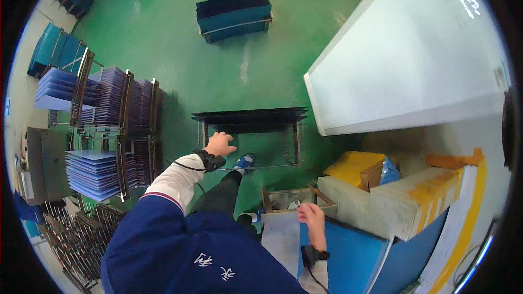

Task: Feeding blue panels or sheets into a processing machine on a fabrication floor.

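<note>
My left hand (220, 144) reaches forward with its fingers apart and nothing in them. It is over the near left part of a low metal rack (298, 149) on the floor. Several dark thin panels (250, 115) stand along the rack's far side, apart from my fingers. My right hand (312, 221) is low, right of my body, its fingers closed at the upper corner of a pale grey sheet (280, 239). The sheet hangs beside a blue surface (343, 253). Just beyond that hand is an open box (278, 200) with small things I cannot make out.
Shelved racks of bluish sheets (95, 171) stand at the left. Another loaded rack (234, 17) sits farther ahead on the green floor (180, 71). A large white cabinet (403, 60) bounds the right. A yellow package (354, 169) and pale blocks (414, 201) lie below it.
</note>
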A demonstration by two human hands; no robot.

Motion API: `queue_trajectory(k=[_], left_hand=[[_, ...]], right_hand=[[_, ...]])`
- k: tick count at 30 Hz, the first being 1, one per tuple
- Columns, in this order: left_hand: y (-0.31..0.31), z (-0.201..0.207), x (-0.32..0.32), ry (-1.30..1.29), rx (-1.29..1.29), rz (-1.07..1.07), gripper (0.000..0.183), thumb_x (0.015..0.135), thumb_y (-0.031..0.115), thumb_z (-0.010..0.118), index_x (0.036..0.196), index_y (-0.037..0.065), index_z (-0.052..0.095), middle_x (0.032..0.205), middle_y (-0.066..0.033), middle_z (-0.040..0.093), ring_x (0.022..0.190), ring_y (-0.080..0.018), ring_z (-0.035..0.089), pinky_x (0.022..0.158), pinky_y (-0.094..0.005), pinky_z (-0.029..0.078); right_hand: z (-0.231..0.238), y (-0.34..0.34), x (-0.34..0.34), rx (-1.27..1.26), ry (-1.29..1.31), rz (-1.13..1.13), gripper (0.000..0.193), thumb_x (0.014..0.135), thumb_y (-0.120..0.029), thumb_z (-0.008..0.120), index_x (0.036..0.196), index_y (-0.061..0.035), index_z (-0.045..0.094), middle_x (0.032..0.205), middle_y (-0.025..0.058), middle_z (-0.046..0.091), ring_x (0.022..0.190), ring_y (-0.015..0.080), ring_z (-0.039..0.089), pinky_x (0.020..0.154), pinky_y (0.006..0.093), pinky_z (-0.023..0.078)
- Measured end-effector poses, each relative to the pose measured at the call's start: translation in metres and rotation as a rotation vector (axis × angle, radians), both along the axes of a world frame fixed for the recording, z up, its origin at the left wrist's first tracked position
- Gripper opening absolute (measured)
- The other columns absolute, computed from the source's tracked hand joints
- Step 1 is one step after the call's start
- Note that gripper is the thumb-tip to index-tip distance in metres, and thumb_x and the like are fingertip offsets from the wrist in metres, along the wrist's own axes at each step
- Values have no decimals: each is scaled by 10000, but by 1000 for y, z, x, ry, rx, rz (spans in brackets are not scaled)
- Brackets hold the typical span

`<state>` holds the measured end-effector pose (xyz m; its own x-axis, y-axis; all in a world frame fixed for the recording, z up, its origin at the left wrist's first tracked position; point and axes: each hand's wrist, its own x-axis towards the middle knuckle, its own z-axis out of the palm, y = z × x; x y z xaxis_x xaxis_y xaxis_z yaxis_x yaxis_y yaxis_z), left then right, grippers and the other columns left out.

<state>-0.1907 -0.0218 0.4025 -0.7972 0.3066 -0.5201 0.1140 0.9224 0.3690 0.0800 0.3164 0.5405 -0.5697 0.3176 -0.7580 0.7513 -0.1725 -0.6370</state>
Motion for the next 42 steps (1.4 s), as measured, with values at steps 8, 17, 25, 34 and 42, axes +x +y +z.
queue_trajectory(k=[8, 17, 25, 34, 42], left_hand=[[1, -41, -65, 50, -26, -188, 702, 669, 395, 789, 1272, 109, 570, 1488, -178, 310, 1367, -403, 281, 1100, -508, 279], [-4, -72, -84, 156, -17, -271, 796, 639, 339, 819, 1340, 124, 509, 1541, -157, 208, 1395, -393, 240, 1129, -509, 239], [-10, -75, -74, 118, -28, -259, 771, 683, 271, 794, 1365, 103, 475, 1548, -144, 189, 1412, -384, 206, 1132, -499, 235], [-9, -78, -72, 107, 28, -205, 671, 686, 260, 782, 1291, 86, 549, 1540, -145, 213, 1406, -376, 221, 1134, -499, 229], [-12, -86, -81, 152, 14, -235, 526, 755, 209, 700, 1249, 80, 574, 1526, -143, 251, 1394, -360, 254, 1133, -499, 230]], right_hand=[[-137, -29, -204, 609, 156, 838, 330, 772, -287, 719, 1028, -84, 671, 1077, 128, 648, 985, 300, 613, 825, 413, 490], [-186, -89, -344, 794, 322, 1265, 703, 690, -250, 809, 1312, -99, 519, 1492, 141, 333, 1364, 334, 318, 1097, 488, 276], [-203, -100, -342, 830, 293, 1539, 857, 665, -226, 831, 1404, -101, 416, 1545, 152, 218, 1378, 338, 298, 1109, 509, 253], [-213, -95, -324, 923, 334, 1618, 774, 713, -190, 777, 1392, -89, 420, 1534, 161, 237, 1375, 339, 297, 1125, 507, 215], [-230, -97, -344, 914, 429, 1619, 553, 732, -176, 735, 1229, -45, 531, 1351, 145, 461, 1292, 336, 401, 1106, 492, 257]])
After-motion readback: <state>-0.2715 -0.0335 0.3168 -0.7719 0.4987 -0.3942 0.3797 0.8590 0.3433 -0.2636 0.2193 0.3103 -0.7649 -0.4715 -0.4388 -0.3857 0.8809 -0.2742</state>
